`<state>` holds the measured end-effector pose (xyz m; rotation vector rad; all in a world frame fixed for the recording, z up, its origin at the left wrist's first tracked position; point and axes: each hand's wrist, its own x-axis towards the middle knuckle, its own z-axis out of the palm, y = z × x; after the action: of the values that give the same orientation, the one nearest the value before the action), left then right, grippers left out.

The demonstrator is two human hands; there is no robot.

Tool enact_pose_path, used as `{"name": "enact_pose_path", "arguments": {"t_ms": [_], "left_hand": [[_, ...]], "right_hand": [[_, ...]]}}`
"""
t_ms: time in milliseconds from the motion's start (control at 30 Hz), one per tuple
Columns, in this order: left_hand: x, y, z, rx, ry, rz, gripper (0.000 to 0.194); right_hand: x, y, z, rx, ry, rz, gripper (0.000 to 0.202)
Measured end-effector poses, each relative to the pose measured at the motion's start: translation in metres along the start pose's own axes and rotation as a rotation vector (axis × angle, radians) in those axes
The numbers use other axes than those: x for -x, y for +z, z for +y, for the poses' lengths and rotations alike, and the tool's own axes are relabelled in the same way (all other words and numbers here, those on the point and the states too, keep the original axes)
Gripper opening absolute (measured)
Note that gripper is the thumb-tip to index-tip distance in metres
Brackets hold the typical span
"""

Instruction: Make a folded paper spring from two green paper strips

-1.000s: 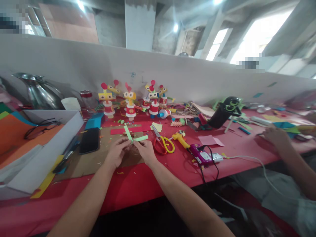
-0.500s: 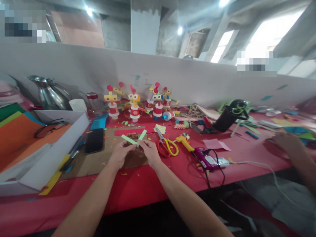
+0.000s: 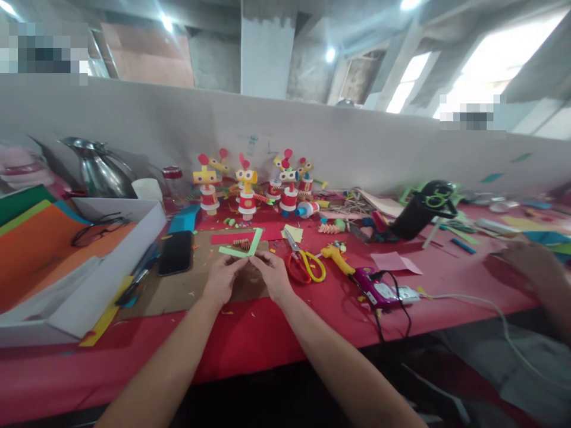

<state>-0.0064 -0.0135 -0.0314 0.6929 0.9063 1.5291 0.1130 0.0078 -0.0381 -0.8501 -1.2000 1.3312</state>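
Observation:
Two light-green paper strips meet at a corner between my hands, one pointing left and the other up and away. My left hand pinches them near the corner from the left. From the right, my right hand presses its thumb and fingers on the same corner. Just beyond the strips lies a striped folded-paper spring, on the brown cardboard. Scissors with red and yellow handles rest to the right of my right hand, touching a pale yellow paper piece.
Several paper-cup figures stand at the back. A yellow glue gun and purple power strip lie to the right. A phone and white box are at left. Another person's hand is at far right.
The green strips have turned in my fingers: the left one lies lower and flatter, the other stands more upright. The whole view has shifted slightly.

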Motion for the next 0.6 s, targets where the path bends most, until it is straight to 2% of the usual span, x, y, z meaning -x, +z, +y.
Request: {"name": "enact_pose_path", "arguments": {"t_ms": [167,333,600], "left_hand": [[-0.0015,-0.0032,0.0004,0.05,-0.051,-0.052,0.022],[-0.0054,-0.0086,-0.0027,0.1,-0.119,-0.025,0.018],[-0.0036,-0.0086,0.0019,0.029,-0.118,-0.046,0.021]], "right_hand": [[-0.0024,-0.0035,-0.0038,-0.068,0.043,0.024,0.018],[-0.0027,-0.0054,-0.0029,-0.09,0.112,0.015,0.025],[0.0006,-0.004,-0.0061,-0.085,0.083,-0.037,0.022]]}}
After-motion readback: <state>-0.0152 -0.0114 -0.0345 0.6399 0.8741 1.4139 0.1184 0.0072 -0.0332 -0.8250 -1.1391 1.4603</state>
